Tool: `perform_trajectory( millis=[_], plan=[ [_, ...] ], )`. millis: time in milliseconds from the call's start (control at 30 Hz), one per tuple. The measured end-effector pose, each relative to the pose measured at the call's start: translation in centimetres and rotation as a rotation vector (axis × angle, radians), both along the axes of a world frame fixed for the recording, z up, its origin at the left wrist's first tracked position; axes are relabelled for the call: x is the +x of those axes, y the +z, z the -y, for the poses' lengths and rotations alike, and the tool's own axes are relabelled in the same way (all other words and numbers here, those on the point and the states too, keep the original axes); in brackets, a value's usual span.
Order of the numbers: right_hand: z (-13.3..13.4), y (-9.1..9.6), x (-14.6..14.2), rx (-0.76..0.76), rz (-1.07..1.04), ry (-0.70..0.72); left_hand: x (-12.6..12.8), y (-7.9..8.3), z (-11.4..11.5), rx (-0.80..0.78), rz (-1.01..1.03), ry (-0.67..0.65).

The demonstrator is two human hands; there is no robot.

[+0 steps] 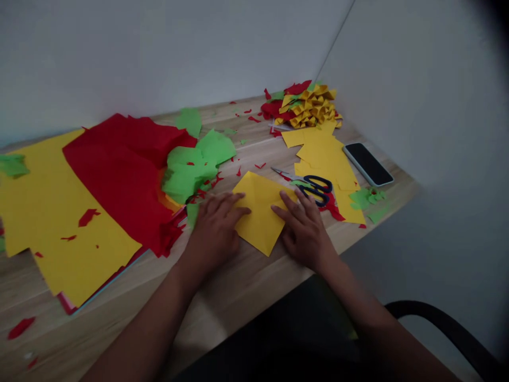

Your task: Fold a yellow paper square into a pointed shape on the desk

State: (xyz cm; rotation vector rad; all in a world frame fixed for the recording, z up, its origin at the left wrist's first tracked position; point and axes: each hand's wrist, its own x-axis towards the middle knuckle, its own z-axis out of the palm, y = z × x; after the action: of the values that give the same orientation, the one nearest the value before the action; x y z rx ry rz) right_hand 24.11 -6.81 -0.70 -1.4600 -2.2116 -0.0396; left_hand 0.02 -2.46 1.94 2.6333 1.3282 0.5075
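Note:
A square of yellow paper (260, 212) lies on the table like a diamond, with faint creases running through its middle. My left hand (214, 223) rests on its left corner, fingers stretched out and apart. Over the right corner, my right hand (304, 225) has its fingers spread on the paper; its thumb is partly hidden. Both hands hide the side corners. Just beyond my right hand are scissors (318, 188) with dark handles, blades pointing left.
Large yellow sheets (99, 249), crumpled red paper (119, 164) and green paper pieces (199, 164) cover the left. A pile of folded yellow pieces (312, 109) stands at the back. Yellow cut sheets (326, 154) and a phone (368, 163) lie right. A chair armrest (433, 313) is below.

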Motion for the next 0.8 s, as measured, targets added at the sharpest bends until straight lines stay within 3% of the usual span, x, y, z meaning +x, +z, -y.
perform_trajectory(
  millis=[133,467,533,667,800],
  plan=[
    [-0.4,-0.3,0.3,-0.084,0.012,0.182,0.7,0.1,0.4,-0.154,0.0,-0.138],
    [0.9,-0.2,0.9,-0.088,-0.115,0.394,0.7,-1.0,0.1,-0.198,0.129,-0.129],
    [0.4,0.1,0.3,-0.129,-0.19,0.311,0.6,-1.1,-0.1,-0.204,0.143,-0.128],
    [-1.2,0.8,-1.7,-0.24,-0.2,0.005,0.7,-1.0,-0.2,-0.227,0.185,-0.095],
    [-1.9,0.9,-3.2,-0.236,-0.109,-0.106,0.8,-0.9,-0.1,-0.242,0.226,-0.059]
  ],
)
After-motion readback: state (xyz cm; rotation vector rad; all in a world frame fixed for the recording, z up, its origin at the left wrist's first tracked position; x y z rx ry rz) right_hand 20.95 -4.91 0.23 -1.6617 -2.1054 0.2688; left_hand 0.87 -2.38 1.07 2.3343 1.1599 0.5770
